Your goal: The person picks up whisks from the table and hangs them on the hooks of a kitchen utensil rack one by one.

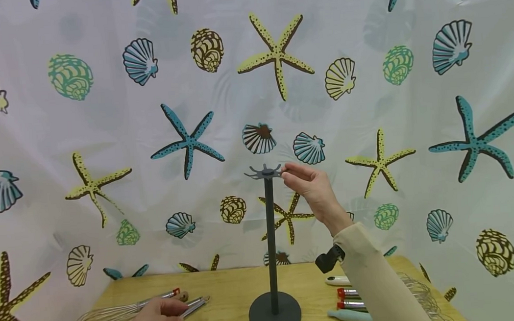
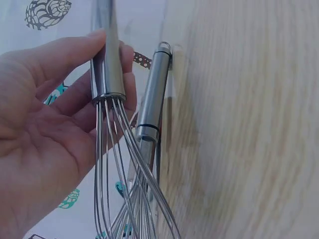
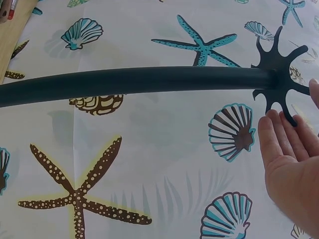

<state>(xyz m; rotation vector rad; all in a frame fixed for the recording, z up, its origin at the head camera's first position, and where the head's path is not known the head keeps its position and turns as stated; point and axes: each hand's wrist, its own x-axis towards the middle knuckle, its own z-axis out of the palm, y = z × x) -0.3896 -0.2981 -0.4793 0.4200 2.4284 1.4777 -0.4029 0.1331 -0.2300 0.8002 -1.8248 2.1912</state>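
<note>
1. Fingers of the left hand (image 1: 149, 320), left of the stand (image 1: 271, 248), curl round a steel whisk (image 2: 107, 59) by its handle, thumb and fingertips nearly closed. It looks light; the polished handle may slip, so a hold near the wires, which should flex, seems sound.
2. Beside it, also left of the stand, a second whisk (image 2: 154, 94) has a ring at its handle's end.
3. The stand itself looks stiff, its round base probably heavy; the pole suits steadying.
4. At the stand's top right, the right hand (image 1: 314, 191) has nearly straight fingers touching a prong (image 3: 287, 109).
5. Right of the stand's base, utensil handles (image 1: 353, 305) lie on the bench (image 1: 224, 280).
</note>
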